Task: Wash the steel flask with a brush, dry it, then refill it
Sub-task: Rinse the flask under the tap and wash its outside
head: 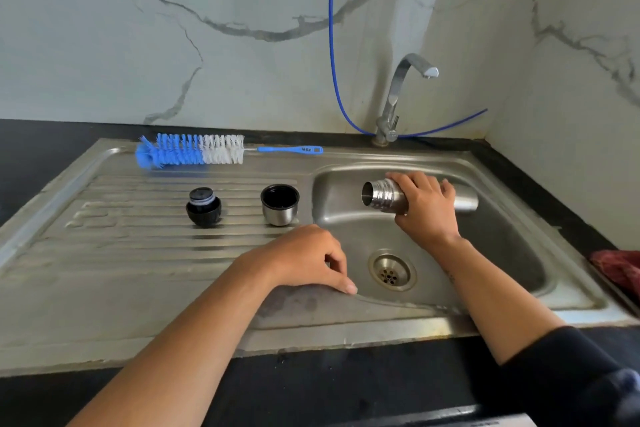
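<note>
My right hand (427, 206) grips the steel flask (384, 195) around its middle and holds it sideways over the sink basin (512, 253), its open threaded mouth pointing left. My left hand (308, 260) hangs over the basin's left rim with loosely curled fingers and holds nothing. A blue and white bottle brush (194, 150) lies along the back of the draining board. The flask's black stopper (203, 206) and its steel cup lid (280, 204), mouth up, stand on the ribbed draining board (121, 218).
A chrome tap (398, 97) stands behind the basin, spout turned right, no water running. A blue hose (332, 45) runs down the marble wall behind it. The drain (391, 272) sits in the basin's middle. A red cloth (620, 267) lies at the right edge. Black counter surrounds the sink.
</note>
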The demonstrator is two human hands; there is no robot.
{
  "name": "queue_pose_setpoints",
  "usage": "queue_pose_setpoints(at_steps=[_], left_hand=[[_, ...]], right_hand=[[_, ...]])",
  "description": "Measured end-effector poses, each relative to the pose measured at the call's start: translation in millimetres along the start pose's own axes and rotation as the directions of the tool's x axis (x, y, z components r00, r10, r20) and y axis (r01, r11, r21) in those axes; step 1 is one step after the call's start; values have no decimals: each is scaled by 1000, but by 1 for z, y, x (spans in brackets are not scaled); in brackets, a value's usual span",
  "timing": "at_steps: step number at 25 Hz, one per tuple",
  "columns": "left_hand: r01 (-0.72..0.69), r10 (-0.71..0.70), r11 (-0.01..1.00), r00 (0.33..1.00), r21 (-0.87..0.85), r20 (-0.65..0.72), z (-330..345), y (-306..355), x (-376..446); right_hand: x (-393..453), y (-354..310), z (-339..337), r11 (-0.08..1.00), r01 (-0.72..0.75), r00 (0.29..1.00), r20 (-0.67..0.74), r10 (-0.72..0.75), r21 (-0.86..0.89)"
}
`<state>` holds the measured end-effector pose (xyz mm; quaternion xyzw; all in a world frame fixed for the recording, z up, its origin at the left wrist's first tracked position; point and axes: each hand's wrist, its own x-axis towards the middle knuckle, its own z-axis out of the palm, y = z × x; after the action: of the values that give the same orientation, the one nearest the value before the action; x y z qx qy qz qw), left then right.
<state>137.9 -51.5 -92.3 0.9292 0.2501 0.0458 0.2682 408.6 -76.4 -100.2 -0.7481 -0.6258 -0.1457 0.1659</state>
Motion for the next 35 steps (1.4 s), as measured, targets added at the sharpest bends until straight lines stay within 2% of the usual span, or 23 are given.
queue_pose_setpoints(at_steps=[6, 26, 35], left_hand=[[-6, 6, 1000, 1000, -10, 4, 1, 0, 0], [10, -9, 999, 1000, -42, 20, -1, 4, 0], [13, -12, 999, 1000, -40, 24, -2, 6, -1]], right_hand=[[1, -4, 9, 991, 6, 999, -51, -13, -133], [5, -12, 7, 980, 52, 993, -93, -70, -191], [3, -19, 6, 957, 105, 991, -56, -125, -271]])
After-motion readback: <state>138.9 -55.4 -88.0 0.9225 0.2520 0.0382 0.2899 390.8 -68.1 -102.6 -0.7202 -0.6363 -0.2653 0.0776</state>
